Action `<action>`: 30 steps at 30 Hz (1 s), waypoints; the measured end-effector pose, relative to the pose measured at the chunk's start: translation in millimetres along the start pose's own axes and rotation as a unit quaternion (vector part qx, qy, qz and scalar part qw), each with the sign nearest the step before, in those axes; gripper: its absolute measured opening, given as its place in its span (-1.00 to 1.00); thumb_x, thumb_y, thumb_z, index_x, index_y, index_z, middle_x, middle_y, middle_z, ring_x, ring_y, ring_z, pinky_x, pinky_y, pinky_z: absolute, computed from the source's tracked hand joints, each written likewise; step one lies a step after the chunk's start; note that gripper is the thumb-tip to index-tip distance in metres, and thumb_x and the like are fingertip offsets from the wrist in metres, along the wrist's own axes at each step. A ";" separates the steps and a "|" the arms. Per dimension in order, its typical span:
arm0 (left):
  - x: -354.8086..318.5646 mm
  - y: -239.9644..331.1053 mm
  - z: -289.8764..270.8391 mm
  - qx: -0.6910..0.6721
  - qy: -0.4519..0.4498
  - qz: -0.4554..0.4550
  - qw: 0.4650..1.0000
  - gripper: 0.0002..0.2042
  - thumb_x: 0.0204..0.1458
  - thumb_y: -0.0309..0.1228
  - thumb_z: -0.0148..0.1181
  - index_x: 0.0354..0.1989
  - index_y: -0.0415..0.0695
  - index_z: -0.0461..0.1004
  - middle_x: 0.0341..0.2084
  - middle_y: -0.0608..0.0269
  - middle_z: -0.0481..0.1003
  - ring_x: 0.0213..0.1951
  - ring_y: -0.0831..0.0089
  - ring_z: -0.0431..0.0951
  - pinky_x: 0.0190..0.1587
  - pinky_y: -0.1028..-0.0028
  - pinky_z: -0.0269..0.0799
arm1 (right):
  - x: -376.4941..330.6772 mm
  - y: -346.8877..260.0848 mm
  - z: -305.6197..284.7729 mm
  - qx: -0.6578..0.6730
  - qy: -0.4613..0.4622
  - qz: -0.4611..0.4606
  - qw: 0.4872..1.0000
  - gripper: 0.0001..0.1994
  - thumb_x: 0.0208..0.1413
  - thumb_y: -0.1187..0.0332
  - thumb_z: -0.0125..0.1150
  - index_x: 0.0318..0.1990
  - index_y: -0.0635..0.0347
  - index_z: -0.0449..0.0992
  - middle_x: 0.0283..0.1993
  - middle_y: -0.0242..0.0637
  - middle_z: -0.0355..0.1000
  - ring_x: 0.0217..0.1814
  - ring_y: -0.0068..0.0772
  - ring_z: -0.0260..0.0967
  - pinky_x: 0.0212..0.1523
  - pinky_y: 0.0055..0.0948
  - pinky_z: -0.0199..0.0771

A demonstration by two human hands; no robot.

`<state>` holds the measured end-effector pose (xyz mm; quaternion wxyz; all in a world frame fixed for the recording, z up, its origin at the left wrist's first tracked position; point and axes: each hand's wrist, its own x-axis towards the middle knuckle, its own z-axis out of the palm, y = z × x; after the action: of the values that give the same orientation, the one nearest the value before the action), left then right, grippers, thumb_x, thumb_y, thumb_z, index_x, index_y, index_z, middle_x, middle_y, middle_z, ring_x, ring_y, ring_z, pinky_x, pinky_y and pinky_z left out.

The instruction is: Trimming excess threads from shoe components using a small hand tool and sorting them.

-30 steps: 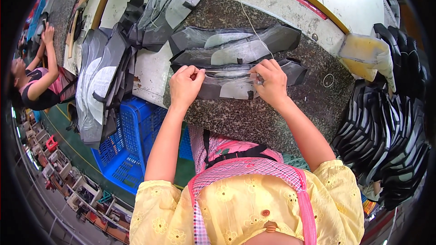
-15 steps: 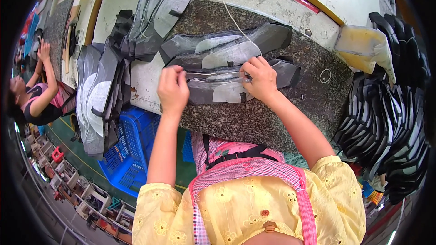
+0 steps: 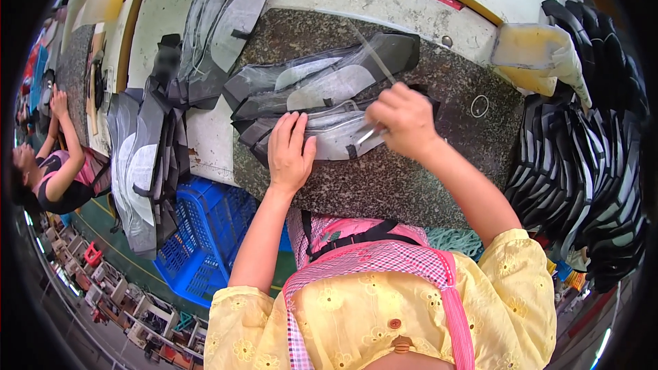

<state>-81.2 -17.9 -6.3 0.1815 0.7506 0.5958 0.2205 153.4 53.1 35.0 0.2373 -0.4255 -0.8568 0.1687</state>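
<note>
My left hand [image 3: 291, 152] lies with fingers stretched out on the left part of the nearest dark grey curved panel [image 3: 336, 144], which has a pale half-round patch. My right hand [image 3: 406, 123] is closed around a small silver metal tool [image 3: 370, 137], whose blurred end points at that panel; its exact kind is unclear. A white cord [image 3: 373, 51], smeared by motion, stretches up and away from the right hand. Behind, two similar panels [image 3: 332, 87] lie overlapping on the speckled dark board [image 3: 384, 188].
Stacks of such panels lie at the left [image 3: 137, 164] and far left [image 3: 233, 17]. Many dark pieces [image 3: 569, 185] hang at the right by a yellowish container [image 3: 524, 55]. A blue crate [image 3: 195, 247] stands below the table edge. Another person [image 3: 65, 157] works at far left.
My left hand has lowered, opened and flattened onto the nearest panel. My right hand has stayed near the panel's right end, and the silver tool now shows. The cord has swung straight.
</note>
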 end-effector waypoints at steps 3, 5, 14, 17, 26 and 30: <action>22.4 39.9 -22.5 -0.066 0.048 0.008 0.997 -0.51 -0.16 -0.41 0.19 0.04 -0.18 0.32 0.01 0.04 0.31 0.09 0.05 0.26 0.14 0.19 0.13 | 0.2 -32.1 -6.0 0.112 -0.022 -0.018 0.993 -0.86 -0.39 0.49 0.23 -0.59 0.08 0.39 -0.63 -0.42 0.25 -0.55 -0.33 0.19 -0.55 -0.41 0.22; 43.2 67.3 -40.3 -0.188 -0.029 0.067 0.980 -0.62 -0.15 -0.39 0.22 -0.10 -0.21 0.40 -0.12 0.04 0.41 -0.01 0.13 0.37 0.07 0.25 0.22 | -8.2 -42.7 -16.7 0.177 -0.023 0.029 0.983 -0.88 -0.32 0.49 0.24 -0.58 0.11 0.40 -0.61 -0.40 0.30 -0.56 -0.34 0.21 -0.55 -0.43 0.22; 14.5 25.0 -60.1 -0.355 -0.195 -0.208 0.890 -0.76 0.05 -0.33 0.05 -0.51 -0.26 0.47 -0.58 0.19 0.47 -0.48 0.41 0.48 -0.38 0.50 0.34 | -62.7 -27.8 -39.8 0.269 -0.099 0.352 0.891 -0.83 -0.09 0.43 0.24 -0.56 0.21 0.34 -0.56 -0.25 0.41 -0.57 -0.51 0.32 -0.50 -0.53 0.29; 35.3 -7.9 -50.1 -0.204 -0.014 -0.248 0.947 -0.80 -0.01 -0.35 0.11 -0.54 -0.23 0.49 -0.61 0.19 0.46 -0.54 0.41 0.47 -0.44 0.49 0.32 | -26.0 -10.3 3.6 0.082 0.012 0.199 0.977 -0.88 -0.29 0.46 0.21 -0.56 0.07 0.37 -0.55 -0.35 0.31 -0.44 -0.24 0.32 -0.47 -0.29 0.30; 41.6 -26.6 -45.4 -0.090 -0.027 -0.250 0.964 -0.84 -0.16 -0.37 0.26 -0.58 -0.19 0.48 -0.64 0.25 0.40 -0.58 0.41 0.46 -0.49 0.46 0.33 | -18.4 0.2 24.7 0.177 -0.017 0.248 0.952 -0.84 -0.36 0.48 0.24 -0.56 0.15 0.36 -0.38 -0.35 0.36 -0.31 -0.28 0.37 -0.36 -0.43 0.36; 39.4 -31.8 -43.0 -0.096 -0.024 -0.254 0.962 -0.85 -0.16 -0.37 0.26 -0.58 -0.18 0.49 -0.63 0.26 0.41 -0.58 0.41 0.47 -0.49 0.46 0.33 | -16.9 4.7 25.3 0.232 -0.032 0.274 0.933 -0.87 -0.32 0.49 0.20 -0.55 0.19 0.36 -0.36 -0.33 0.39 -0.36 -0.29 0.38 -0.37 -0.43 0.37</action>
<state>-123.0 28.0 17.2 0.3169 0.5585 0.7387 0.2049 151.4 39.9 7.2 0.2462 -0.5714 -0.6508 0.4351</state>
